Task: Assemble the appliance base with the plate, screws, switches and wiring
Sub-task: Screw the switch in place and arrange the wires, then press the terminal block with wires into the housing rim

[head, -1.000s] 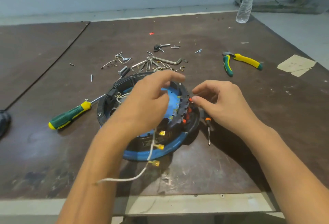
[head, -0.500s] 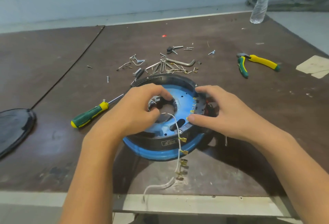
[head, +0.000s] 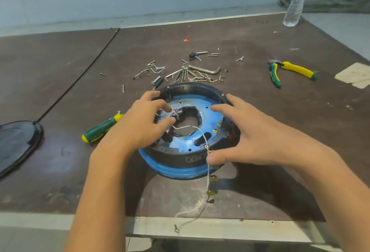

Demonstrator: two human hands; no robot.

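Observation:
The round black and blue appliance base [head: 176, 158] lies flat on the brown table, open side up. Inside it sits the blue plate [head: 208, 111] with a large central hole. My left hand [head: 138, 125] reaches in from the left, thumb and forefinger pinched on thin wires with ring terminals [head: 174, 113] at the hole's edge. My right hand [head: 248, 135] spans the base's right side, fingers on the rim and plate, thumb pressed on the front wall. A white wire with brass terminals [head: 209, 179] runs out of the hole, over the rim and past the table's front edge.
Loose screws and metal parts [head: 180, 72] with a hex key [head: 209, 70] lie just behind the base. A green-yellow screwdriver [head: 101, 129] is at its left, pliers [head: 290, 70] at the back right. A black lid [head: 18, 143] is far left, a water bottle [head: 296, 1] in the far corner.
The base, tipped up on edge a second ago, now lies flat. My left hand has gone to the central hole and taken the wires. My right hand has spread across the right rim.

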